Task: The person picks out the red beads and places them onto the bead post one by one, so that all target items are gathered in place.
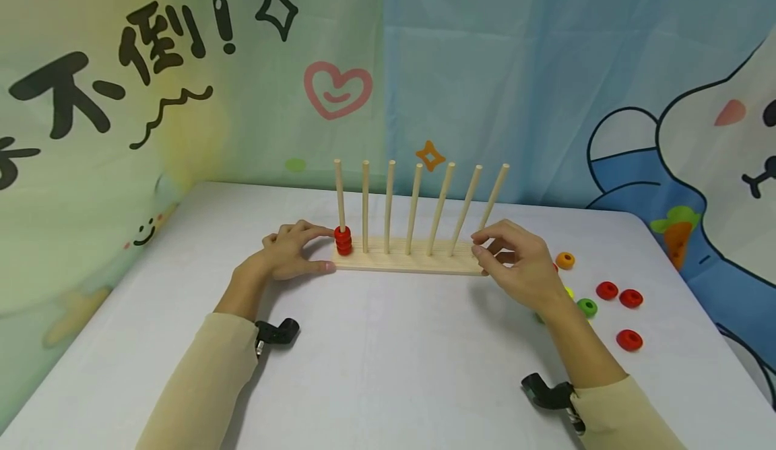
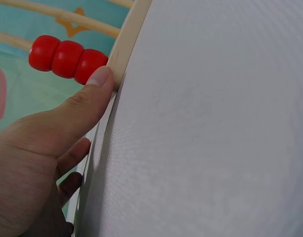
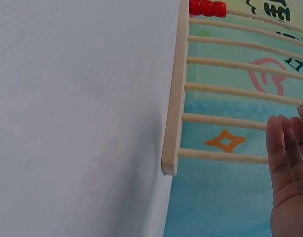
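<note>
A wooden base (image 1: 400,261) carries a row of upright pegs. Three red beads (image 1: 343,241) are stacked on the leftmost peg; the left wrist view shows them too (image 2: 67,58). My left hand (image 1: 291,253) grips the base's left end, thumb (image 2: 79,108) against the front corner and index finger at the far side by the beads. My right hand (image 1: 515,261) is by the rightmost peg (image 1: 494,197), thumb and fingers apart with no bead seen between them. In the right wrist view, its fingers (image 3: 284,163) extend beside that peg (image 3: 220,155), away from the base.
Loose beads lie on the white table (image 1: 388,369) at the right: an orange one (image 1: 565,260), a green one (image 1: 587,307) and several red ones (image 1: 630,340). Yellow and other beads are partly hidden behind my right hand and wrist. A printed cloth (image 1: 485,66) hangs behind the table.
</note>
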`<state>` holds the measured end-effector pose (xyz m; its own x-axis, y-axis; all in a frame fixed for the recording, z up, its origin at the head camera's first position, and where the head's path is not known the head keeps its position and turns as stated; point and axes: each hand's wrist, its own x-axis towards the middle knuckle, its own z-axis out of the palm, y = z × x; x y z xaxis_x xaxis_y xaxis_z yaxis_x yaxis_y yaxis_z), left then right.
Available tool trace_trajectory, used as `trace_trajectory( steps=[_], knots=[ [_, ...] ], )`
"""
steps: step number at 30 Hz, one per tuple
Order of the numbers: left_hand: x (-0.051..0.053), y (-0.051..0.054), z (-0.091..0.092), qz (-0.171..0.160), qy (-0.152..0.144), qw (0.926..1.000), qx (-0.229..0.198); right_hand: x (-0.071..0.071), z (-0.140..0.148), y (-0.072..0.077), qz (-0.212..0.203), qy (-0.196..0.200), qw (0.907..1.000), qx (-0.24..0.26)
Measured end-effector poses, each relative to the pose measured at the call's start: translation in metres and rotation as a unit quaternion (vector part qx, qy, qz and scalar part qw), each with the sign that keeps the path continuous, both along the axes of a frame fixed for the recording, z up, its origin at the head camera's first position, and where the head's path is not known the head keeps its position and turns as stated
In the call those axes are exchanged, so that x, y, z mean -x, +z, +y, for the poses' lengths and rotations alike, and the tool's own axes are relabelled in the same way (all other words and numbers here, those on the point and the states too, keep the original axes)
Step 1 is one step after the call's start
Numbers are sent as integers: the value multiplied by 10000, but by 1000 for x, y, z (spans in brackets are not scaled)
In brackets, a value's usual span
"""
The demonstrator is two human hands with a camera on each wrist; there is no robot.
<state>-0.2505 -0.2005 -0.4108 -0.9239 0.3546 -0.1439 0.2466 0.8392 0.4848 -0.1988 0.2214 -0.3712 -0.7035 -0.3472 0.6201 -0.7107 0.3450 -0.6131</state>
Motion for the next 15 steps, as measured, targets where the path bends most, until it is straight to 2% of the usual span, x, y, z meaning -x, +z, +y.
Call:
trace_trajectory(
  steps=[5, 7, 15],
  knots=[
    [0, -1, 0, 19, -2, 10000, -7, -15, 2, 15, 65, -206, 9995, -223],
    [0, -2, 0, 31, 3, 10000, -6, -17, 5, 16, 40, -326, 9990, -314],
    [0, -3, -2, 69, -16, 10000, 18, -9, 36, -4, -13, -737, 9950, -673]
  ],
)
